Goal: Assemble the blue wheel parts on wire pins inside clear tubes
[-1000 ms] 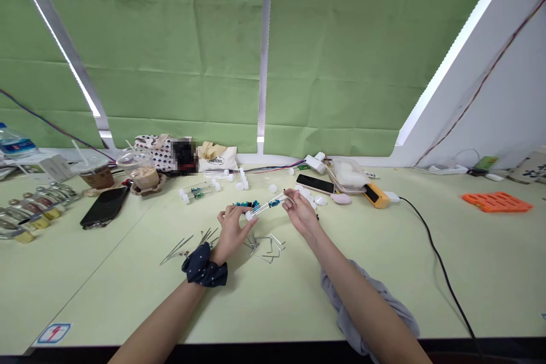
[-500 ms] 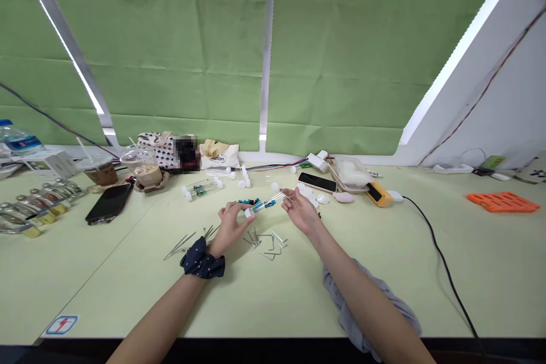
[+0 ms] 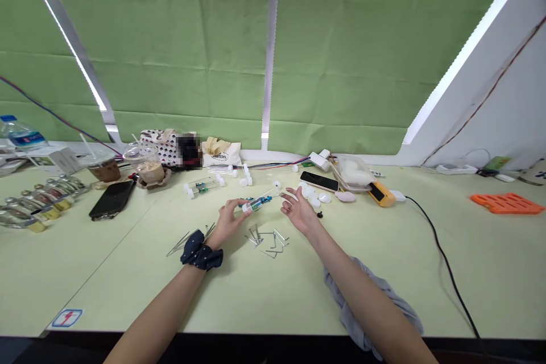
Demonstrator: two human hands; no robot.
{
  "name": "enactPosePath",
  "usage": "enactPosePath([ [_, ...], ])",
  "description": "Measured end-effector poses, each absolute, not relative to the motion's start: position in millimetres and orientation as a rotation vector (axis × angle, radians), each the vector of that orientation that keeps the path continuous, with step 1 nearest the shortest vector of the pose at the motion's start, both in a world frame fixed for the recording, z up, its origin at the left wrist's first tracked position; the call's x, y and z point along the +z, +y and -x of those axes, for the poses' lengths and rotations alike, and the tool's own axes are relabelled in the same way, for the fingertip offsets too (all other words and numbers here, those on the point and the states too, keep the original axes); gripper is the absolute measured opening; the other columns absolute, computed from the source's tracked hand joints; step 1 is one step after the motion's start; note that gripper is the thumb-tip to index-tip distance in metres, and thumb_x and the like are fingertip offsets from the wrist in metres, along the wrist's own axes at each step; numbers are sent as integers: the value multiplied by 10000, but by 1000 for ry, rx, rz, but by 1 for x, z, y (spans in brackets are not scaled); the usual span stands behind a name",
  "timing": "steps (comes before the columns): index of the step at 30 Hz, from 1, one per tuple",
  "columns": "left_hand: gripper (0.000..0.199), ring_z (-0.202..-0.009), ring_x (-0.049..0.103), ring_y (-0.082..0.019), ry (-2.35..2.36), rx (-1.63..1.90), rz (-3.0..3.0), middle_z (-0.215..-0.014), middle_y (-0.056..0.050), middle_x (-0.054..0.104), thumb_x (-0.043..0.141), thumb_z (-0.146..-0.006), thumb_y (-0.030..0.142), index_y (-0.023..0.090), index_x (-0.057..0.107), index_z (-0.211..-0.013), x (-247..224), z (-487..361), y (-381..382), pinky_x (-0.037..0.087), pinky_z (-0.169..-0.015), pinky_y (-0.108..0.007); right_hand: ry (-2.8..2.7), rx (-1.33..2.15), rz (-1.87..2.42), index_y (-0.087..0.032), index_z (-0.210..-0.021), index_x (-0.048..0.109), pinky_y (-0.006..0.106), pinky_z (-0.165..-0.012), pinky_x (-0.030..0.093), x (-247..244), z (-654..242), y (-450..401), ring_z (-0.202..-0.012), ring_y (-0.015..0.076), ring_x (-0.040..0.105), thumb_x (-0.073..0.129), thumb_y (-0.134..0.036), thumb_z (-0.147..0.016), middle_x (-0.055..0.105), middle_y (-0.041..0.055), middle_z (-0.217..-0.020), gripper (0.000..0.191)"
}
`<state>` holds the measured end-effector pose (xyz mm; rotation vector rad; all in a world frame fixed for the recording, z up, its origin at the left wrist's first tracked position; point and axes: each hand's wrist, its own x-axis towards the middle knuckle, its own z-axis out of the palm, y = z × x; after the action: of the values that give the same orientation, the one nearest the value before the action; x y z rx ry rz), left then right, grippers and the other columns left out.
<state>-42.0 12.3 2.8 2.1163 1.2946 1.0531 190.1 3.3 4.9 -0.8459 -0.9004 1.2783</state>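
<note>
My left hand [image 3: 227, 219] pinches a clear tube [image 3: 265, 197] at its white-capped end. The tube tilts up to the right, and blue screws or similar small parts [image 3: 256, 203] show in or behind it. Beside the tube's far end is my right hand [image 3: 301, 213], with its fingers apart and nothing seen in them. Below the tube lie several L-shaped hex keys [image 3: 273, 243] on the table. Long thin metal rods [image 3: 179, 243] lie partly hidden behind my left wrist. Several round white caps [image 3: 314, 199] are spread behind my right hand.
Farther back lie more capped tubes [image 3: 205, 185], white caps [image 3: 245, 176] and a phone [image 3: 319, 181]. Drink cups [image 3: 150, 172] and a black phone [image 3: 112, 200] stand or lie on the left. A yellow device [image 3: 381, 194], black cable [image 3: 439, 253] and orange tray [image 3: 507, 203] are right.
My right fingers have come slightly away from the tube's far end and spread. My left hand still grips the capped end. The view has shifted slightly.
</note>
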Motion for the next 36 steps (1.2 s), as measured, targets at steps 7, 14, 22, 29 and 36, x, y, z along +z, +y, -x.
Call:
enactPosePath([
  [7,307,-1046,527,-214,1339,1190,-1983,-1074,-51,614,485,-800,446,222,569,-992,-5,49,22,366,-926,-354,-1978,798,1328,-172,-672,645,258,-651,395,-15,-172,-11,-675,123,508,722,-220,-614,561,27,-833,107],
  [14,293,-1026,539,-221,1367,1162,-2001,-1062,-37,629,511,-783,437,230,585,-975,-5,49,23,377,-907,-357,-2211,510,1535,-166,-653,576,272,-695,364,-16,-152,-18,-838,172,506,626,-144,-727,536,50,-863,92],
  [22,294,-920,538,-213,1410,1110,-2089,-1035,-33,617,542,-763,431,250,586,-991,-9,51,23,392,-857,-364,-1605,403,1241,-219,-793,570,274,-600,369,12,-191,-8,-603,156,483,486,-278,-817,565,10,-678,105],
  [29,307,-804,550,-187,1311,1105,-2143,-912,-40,612,554,-763,400,222,590,-1011,-12,50,23,433,-745,-316,-1715,259,1130,-227,-810,621,321,-707,383,26,-208,-6,-744,198,517,429,-274,-845,580,55,-805,201],
  [36,290,-844,570,-193,1110,1006,-2103,-977,-53,639,541,-771,402,211,593,-984,-1,43,11,435,-710,-305,-1675,326,1132,-237,-778,643,331,-708,400,22,-200,-6,-736,195,518,571,-285,-767,616,31,-751,88],
])
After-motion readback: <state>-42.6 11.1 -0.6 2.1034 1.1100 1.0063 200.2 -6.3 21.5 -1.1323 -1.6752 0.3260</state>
